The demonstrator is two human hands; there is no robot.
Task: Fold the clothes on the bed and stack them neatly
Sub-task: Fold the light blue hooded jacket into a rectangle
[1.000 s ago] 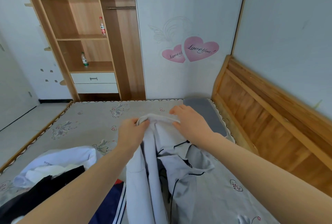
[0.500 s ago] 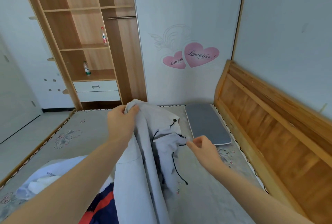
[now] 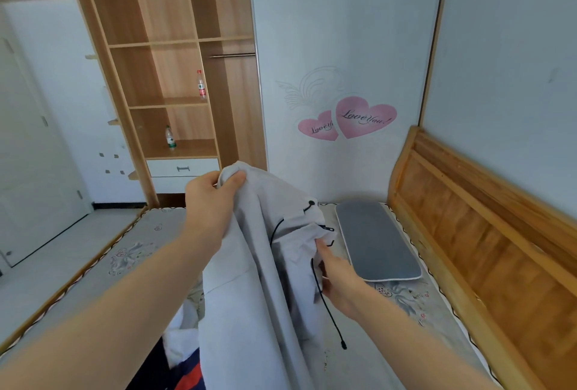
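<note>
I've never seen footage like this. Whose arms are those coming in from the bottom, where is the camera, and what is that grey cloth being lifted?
There is no machine here: these are a person's two bare arms, filmed by a wide-angle camera worn on the head, looking forward and down. That is why the arms enter from the bottom edge and the walls look bent.

The left hand grips the top of a light grey garment and holds it up above the bed. The right hand reaches in lower down and takes hold of the fabric near a black drawstring that dangles from it.

On the bed lie a grey pillow by the wooden headboard, and more clothes at the bottom edge. Behind stands an open wardrobe with two bottles on its shelves.
</note>
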